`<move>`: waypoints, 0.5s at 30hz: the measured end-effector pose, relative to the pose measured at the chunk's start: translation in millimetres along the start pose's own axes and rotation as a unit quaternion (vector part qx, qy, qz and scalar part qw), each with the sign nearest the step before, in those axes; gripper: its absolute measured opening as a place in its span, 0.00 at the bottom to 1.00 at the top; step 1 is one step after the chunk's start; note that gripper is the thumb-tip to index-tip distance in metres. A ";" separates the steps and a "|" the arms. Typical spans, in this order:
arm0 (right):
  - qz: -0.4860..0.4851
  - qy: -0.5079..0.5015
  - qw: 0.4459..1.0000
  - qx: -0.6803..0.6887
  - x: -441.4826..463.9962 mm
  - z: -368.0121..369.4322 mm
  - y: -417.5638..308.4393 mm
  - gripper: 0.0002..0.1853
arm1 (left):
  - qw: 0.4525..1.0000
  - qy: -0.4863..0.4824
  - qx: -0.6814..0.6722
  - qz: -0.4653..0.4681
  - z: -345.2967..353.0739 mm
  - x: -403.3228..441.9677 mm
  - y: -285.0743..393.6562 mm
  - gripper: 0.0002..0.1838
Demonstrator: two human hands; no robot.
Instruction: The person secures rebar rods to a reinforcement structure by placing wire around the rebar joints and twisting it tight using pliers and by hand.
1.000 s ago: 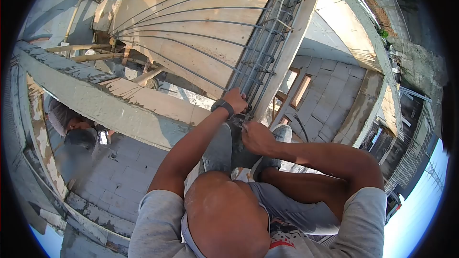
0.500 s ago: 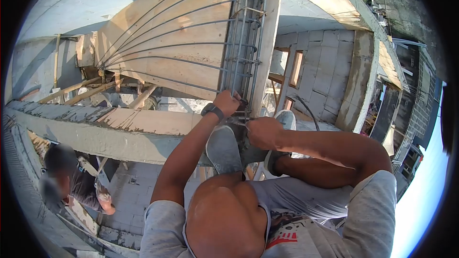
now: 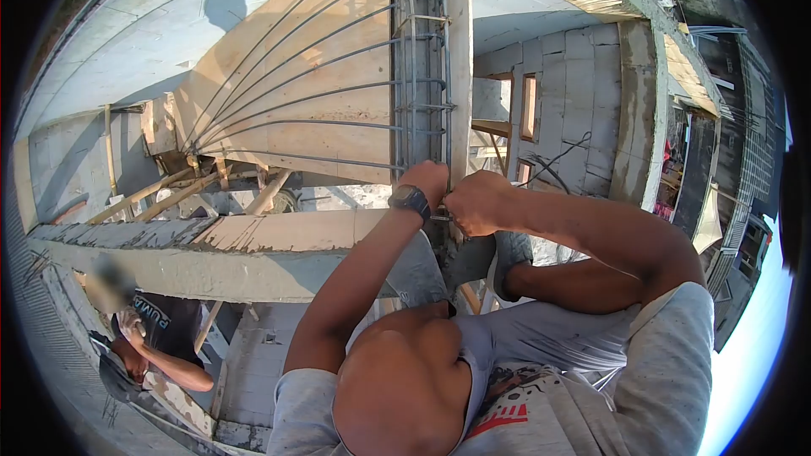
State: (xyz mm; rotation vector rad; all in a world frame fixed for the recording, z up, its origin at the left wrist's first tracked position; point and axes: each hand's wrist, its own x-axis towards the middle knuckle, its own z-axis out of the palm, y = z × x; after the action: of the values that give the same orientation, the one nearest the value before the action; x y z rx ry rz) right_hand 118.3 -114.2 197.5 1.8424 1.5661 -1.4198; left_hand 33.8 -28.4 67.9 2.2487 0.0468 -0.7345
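Observation:
My left hand (image 3: 425,182), with a dark watch (image 3: 411,200) above it on the wrist, is closed at the near end of the rebar cage (image 3: 412,76). What its fingers grip is hidden. Right beside it, my right hand (image 3: 478,203) is curled into a fist. A small bit of metal (image 3: 440,219) shows just below this fist, too little to name. Long bent bars (image 3: 312,78) fan out leftward from the cage over a plywood panel (image 3: 338,148).
My shoes rest on the beam below my hands. A concrete wall top (image 3: 253,274) runs left. Wooden props (image 3: 169,196) stand beneath the plywood. Another person (image 3: 160,329) is at lower left, well below. Loose black wire (image 3: 553,171) sticks up at right.
My two hands have come closer together, the left shifting slightly right and the right moving up. The metal tool seen earlier by my right hand is mostly hidden. The other person's arms have moved.

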 end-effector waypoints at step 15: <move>0.041 -0.005 0.996 0.074 9.8 -11.2 20.4 0.13 | 0.989 -0.018 -0.071 -0.127 15.0 45.4 2.8 0.16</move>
State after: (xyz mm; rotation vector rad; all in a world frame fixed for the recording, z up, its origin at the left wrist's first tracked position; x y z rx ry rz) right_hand 140.4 -107.1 187.5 1.9555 1.3968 -1.5431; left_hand 65.0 -48.9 37.9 2.1152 0.3622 -0.8761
